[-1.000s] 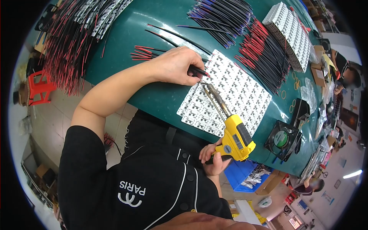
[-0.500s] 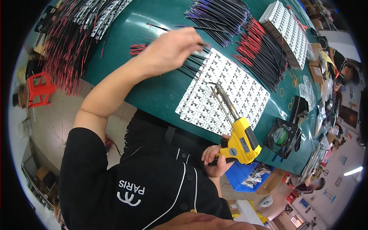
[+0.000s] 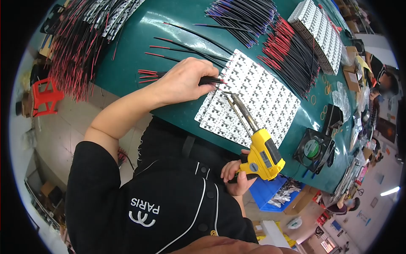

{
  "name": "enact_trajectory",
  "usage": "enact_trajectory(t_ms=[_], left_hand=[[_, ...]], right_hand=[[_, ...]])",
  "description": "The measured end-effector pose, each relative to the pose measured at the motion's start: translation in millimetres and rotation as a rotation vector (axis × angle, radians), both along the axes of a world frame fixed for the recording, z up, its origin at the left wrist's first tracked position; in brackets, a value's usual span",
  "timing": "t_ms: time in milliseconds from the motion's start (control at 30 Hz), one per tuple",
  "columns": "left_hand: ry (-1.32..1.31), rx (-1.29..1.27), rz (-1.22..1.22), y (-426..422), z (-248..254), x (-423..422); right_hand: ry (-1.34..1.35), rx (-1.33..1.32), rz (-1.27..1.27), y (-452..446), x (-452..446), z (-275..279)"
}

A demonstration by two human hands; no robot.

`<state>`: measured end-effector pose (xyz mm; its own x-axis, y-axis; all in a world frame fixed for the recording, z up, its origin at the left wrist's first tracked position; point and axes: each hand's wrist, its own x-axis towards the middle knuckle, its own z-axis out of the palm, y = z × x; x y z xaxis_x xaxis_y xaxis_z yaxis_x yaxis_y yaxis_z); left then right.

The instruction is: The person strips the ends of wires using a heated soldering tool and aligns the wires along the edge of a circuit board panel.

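Black wires with red tips (image 3: pixel 148 76) run through my left hand (image 3: pixel 188 80), which is closed round the bundle at the left edge of a white circuit board panel (image 3: pixel 258 97). More red-tipped wires (image 3: pixel 182 45) extend from the panel's upper left edge across the table. My right hand (image 3: pixel 237 175) grips the handle of a yellow soldering gun (image 3: pixel 265 154) near the table's front edge. The gun's metal tip lies over the panel, close to the wire ends at my left fingers. Another panel lies partly hidden beneath the top one.
Wire piles (image 3: pixel 292 59) and a stack of white panels (image 3: pixel 319 34) occupy the green table's (image 3: pixel 177 120) far side. Wired panels (image 3: pixel 76 55) hang at the left. A black fan (image 3: pixel 314 149) stands right, above a blue bin (image 3: pixel 268 192). People (image 3: pixel 382 80) are at the far right.
My left hand moved up and left from the panel, then back down to its left edge with wires in it. Another wire now extends from the panel. The soldering gun dipped away and returned.
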<state>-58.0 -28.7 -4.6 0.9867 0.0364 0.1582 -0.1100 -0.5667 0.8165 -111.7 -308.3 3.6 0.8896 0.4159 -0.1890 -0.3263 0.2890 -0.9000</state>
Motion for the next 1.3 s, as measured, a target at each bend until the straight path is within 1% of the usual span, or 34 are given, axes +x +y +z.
enact_trajectory(t_ms=[133, 333, 533, 733, 1300], left_hand=[[-0.012, -0.017, -0.016, 1.6, -1.3, -0.3], [0.055, -0.013, -0.021, 2.9, 4.9, -1.6], [-0.002, 0.009, -0.034, 7.4, -1.3, -1.8], [0.010, 0.065, -0.078, 10.7, 3.4, -1.1], [0.008, 0.070, -0.054, 7.5, -0.5, 1.3]], right_hand=[[0.013, 0.008, 0.006, 0.2, -0.3, -2.7], [0.022, -0.001, 0.004, 1.0, -1.8, -5.9], [0.009, -0.002, -0.023, 3.7, -1.0, -4.1], [0.016, -0.009, -0.016, 3.5, -1.0, -4.2], [0.038, -0.024, 0.013, 5.1, -0.5, -5.2]])
